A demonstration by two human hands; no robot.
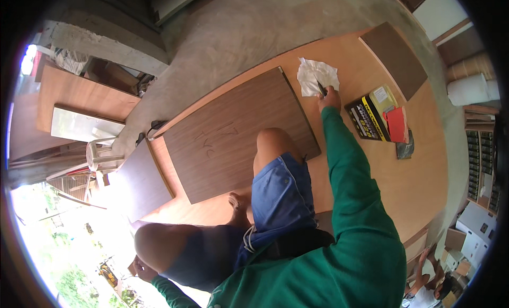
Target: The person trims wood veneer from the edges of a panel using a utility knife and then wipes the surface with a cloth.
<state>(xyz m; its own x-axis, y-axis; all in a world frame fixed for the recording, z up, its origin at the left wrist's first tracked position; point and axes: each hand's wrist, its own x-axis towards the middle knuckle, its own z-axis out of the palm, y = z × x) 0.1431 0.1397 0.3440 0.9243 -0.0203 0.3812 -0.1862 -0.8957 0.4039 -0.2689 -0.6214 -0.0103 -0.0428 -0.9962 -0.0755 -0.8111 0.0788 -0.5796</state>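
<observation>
My right hand [330,100] is stretched out ahead, its fingers closed round a slim dark knife-like tool [321,88]. The pointed tip lies over a crumpled white sheet [312,73], paper or cloth, on the wooden board. Close to the right forearm stands a black and yellow adhesive can [363,119], with a red piece [396,124] against it. A dark brown wood-grain panel [233,133] with handwritten marks lies under and beyond my bent knee. My left hand [142,270] hangs low beside the left knee; its fingers are partly hidden and washed out by glare.
I sit on a large light-brown board [419,186]. A smaller brown panel [395,59] lies at its far right, another panel [142,181] at the left. A white plastic chair [101,154] and stacked boards [79,90] stand further left. Another person [427,289] is at lower right.
</observation>
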